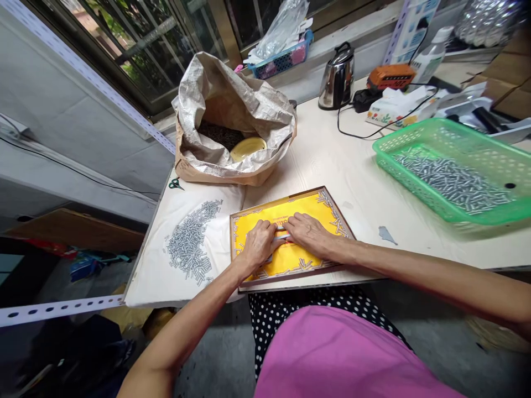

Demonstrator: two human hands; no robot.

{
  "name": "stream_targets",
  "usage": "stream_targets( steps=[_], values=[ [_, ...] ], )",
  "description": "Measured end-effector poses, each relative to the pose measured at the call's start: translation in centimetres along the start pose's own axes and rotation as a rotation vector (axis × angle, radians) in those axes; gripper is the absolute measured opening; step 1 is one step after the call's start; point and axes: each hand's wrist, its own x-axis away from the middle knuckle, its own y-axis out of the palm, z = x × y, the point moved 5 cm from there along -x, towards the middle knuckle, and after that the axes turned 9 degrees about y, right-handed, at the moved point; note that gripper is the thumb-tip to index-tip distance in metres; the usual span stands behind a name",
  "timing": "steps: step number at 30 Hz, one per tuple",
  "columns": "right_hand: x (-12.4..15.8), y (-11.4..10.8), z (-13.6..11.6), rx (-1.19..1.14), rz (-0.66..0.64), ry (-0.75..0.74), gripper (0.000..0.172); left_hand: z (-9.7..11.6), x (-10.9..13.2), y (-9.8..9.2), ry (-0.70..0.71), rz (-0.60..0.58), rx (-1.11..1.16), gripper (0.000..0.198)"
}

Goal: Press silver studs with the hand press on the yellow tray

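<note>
My left hand (260,243) and my right hand (306,235) meet over a shallow tray (348,224) with a yellow bottom, near the table's front edge. Between the fingertips of both hands is a small pale strip-like object (282,235), and the fingers of each hand are closed on it. Small metal screws (305,264) lie along the tray's inner edges. To the left, a pile of similar screws (188,240) rests on a white cloth (151,276). What lies under my palms is hidden.
A large open sack (236,174) with a yellow dish (249,148) inside stands behind the tray. At the right is a green basket (415,190) of screws. Farther back are a kettle (337,77), a tissue box (390,110) and a cable. Small scissors (176,184) lie left of the sack.
</note>
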Motion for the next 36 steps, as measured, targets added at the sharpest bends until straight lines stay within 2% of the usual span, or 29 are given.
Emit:
stream_targets(
  steps=[2,3,6,8,11,13,15,18,19,21,23,25,29,36],
  values=[
    [-0.4,-0.3,1.0,-0.034,0.025,0.015,0.041,0.1,0.5,0.0,0.069,0.065,-0.011,0.027],
    [-0.7,-0.4,1.6,-0.048,0.03,0.022,0.044,0.2,0.7,0.0,0.121,0.094,-0.019,0.024],
    [-1.9,-0.1,3.4,-0.039,0.039,0.049,0.026,1.2,1.5,0.0,0.275,0.136,-0.045,0.019],
    [-2.8,0.1,4.1,-0.018,0.063,0.047,0.021,2.0,1.9,-0.1,0.328,0.136,-0.038,0.021],
    [-3.7,0.3,4.1,-0.017,0.104,0.0,0.021,2.8,2.6,-0.5,0.338,0.136,-0.015,0.023],
    [-3.9,0.4,3.9,0.0,0.134,-0.026,0.02,2.4,3.3,-1.0,0.312,0.142,-0.016,0.023],
    [-3.8,0.6,3.8,0.038,0.155,-0.037,0.019,-0.1,4.3,-1.8,0.15,0.191,-0.041,0.025],
    [-3.5,0.9,3.9,0.068,0.181,-0.041,0.018,-7.2,7.4,-3.6,-0.369,0.296,-0.142,0.032],
    [-3.4,1.0,3.9,0.063,0.188,-0.044,0.018,-9.6,8.5,-3.9,-0.505,0.288,-0.171,0.032],
    [-3.2,1.2,3.8,0.043,0.2,-0.046,0.018,-13.6,10.3,-4.2,-0.666,0.222,-0.193,0.03],
    [-3.2,1.2,3.7,0.027,0.207,-0.042,0.018,-16.2,11.1,-4.0,-0.727,0.148,-0.201,0.03],
    [-3.2,1.3,3.6,0.029,0.209,-0.036,0.018,-17.7,10.9,-3.5,-0.733,0.073,-0.209,0.03],
    [-3.2,1.2,3.5,0.047,0.204,-0.019,0.016,-19.0,9.9,-2.7,-0.726,-0.014,-0.232,0.027],
    [-3.1,1.2,3.5,0.076,0.219,-0.005,0.017,-21.4,10.0,-2.8,-0.877,-0.07,-0.129,0.02]
  ],
)
